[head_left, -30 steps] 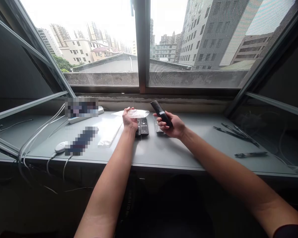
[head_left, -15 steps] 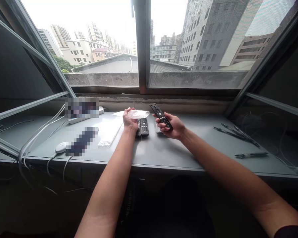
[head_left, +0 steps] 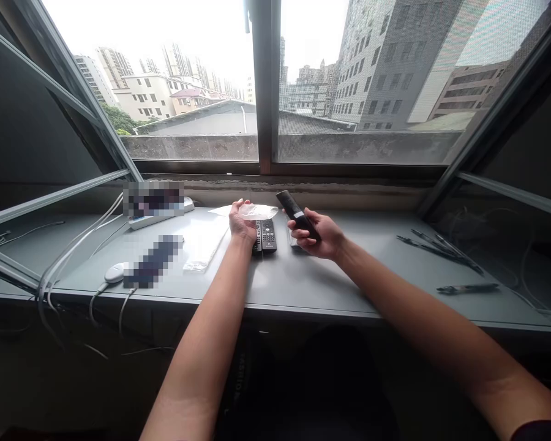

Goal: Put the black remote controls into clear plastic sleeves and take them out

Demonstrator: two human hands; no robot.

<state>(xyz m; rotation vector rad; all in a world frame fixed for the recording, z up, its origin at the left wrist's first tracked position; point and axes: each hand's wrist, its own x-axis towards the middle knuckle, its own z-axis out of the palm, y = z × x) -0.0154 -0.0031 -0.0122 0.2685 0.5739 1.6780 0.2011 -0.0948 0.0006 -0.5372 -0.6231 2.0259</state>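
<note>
In my right hand (head_left: 319,234) is a black remote control (head_left: 296,212), tilted, with its smooth, buttonless side toward the camera. My left hand (head_left: 242,222) is closed on a thin, translucent plastic bag (head_left: 258,212). Beneath and just right of my left hand, black remotes (head_left: 269,236) lie side by side on the desk, partly covered by the hand and bag. A clear item (head_left: 293,239), too hidden to make out, lies behind my right hand. More clear plastic bags (head_left: 202,251) rest on the desk left of my left hand.
On the grey desk (head_left: 303,294), several pens (head_left: 467,288) lie at the right. A white power strip (head_left: 160,219), a round white charger (head_left: 116,273), cables and a blurred dark object (head_left: 152,262) are at the left. Metal frames slant up both sides, before a window.
The remote in my right hand has turned over, from its button side to its smooth side. My left hand still holds the bag, and the view has shifted very slightly.
</note>
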